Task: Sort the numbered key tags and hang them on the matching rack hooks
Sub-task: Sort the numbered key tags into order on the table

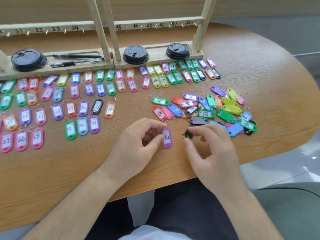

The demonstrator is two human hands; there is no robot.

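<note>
**Q:** How many of each thing are there?

**A:** There are two hands and two wooden racks. The left rack [52, 28] and the right rack [155, 23] stand side by side at the back of the desk [86, 170]. On their bases sit three stacks of black cup lids [28, 59] [136, 54] [178, 51] and two black pens [78, 56] [74, 63]. The key tags are too many to count surely. The sorted tags [74, 90] lie in rows, paired by number, across the left and back. A loose pile [207, 108] lies on the right.

**Q:** Where is the tag being handled, and how does it look?

**A:** The left hand [138, 137] pinches a purple tag [166, 138] between thumb and fingers. It is near the desk's front edge, between the rows and the pile. It is oval plastic, held lengthwise, with a white label handwritten "32".

**Q:** And the other hand?

**A:** The right hand [213, 153] has its fingers pinched on a black tag [188, 133] at its metal ring, just right of the purple one. Most of that tag is hidden.
</note>
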